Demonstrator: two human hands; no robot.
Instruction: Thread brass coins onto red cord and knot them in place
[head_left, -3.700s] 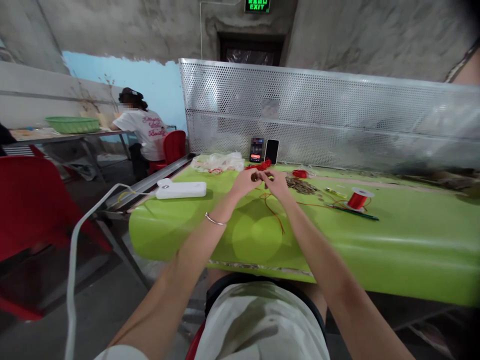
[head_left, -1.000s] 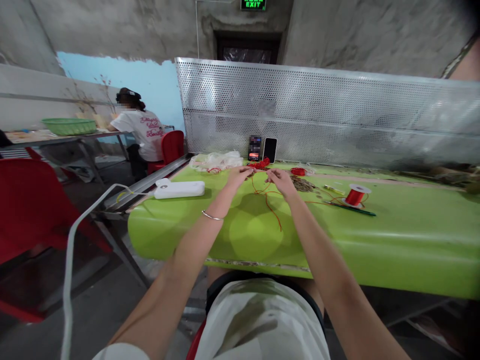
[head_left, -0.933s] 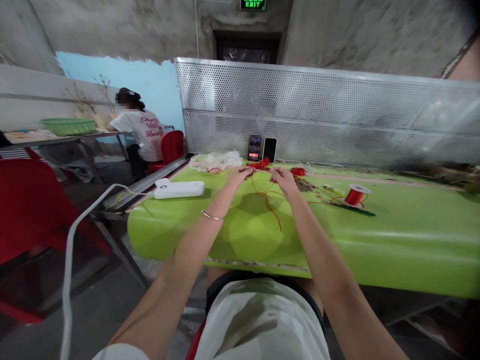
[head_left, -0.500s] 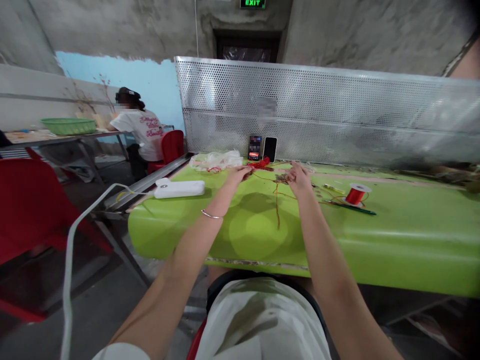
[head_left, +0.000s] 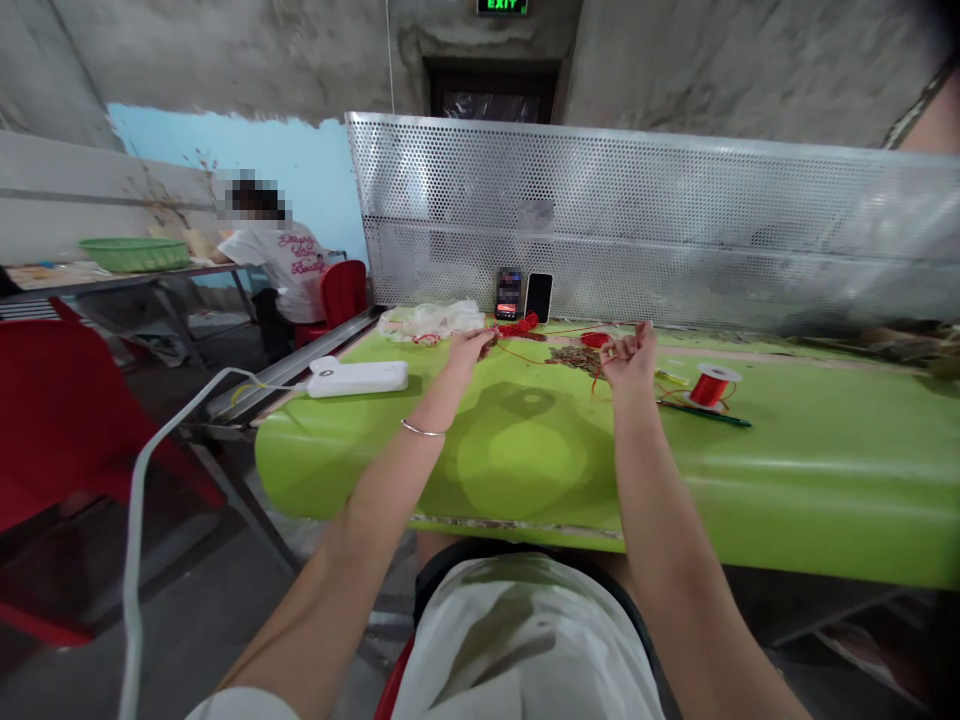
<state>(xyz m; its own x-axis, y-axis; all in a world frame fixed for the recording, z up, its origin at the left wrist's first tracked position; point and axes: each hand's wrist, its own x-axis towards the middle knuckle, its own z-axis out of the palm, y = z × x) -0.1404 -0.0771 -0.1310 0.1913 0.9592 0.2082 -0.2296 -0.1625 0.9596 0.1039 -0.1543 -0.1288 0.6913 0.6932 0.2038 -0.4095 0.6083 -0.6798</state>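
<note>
My left hand (head_left: 474, 346) is closed in a pinch on red cord, in front of a red bundle of cord (head_left: 519, 327). Farther right, my right hand (head_left: 631, 355) is raised a little above the table, its fingers closed on the red cord (head_left: 574, 331). The thin strand stretches between both hands. Below and between them lies a pile of brown coin-like pieces (head_left: 576, 358). Behind the right hand's fingers shows a second red bundle (head_left: 595, 340). A spool of red cord (head_left: 710, 387) stands to the right of that hand.
The green-covered table (head_left: 525, 480) carries a white power strip (head_left: 358, 377) at left and a clear plastic bag (head_left: 435, 320). Two phones (head_left: 538, 298) lean on the perforated metal screen (head_left: 637, 220). A dark green pen-like tool (head_left: 705, 413) lies by the spool. A person (head_left: 281, 250) sits at another table.
My right hand has moved to the right, drawing the strand longer and uncovering the coin-like pieces and second red bundle. The loose cord end has left the table's middle. My left hand stays nearly still.
</note>
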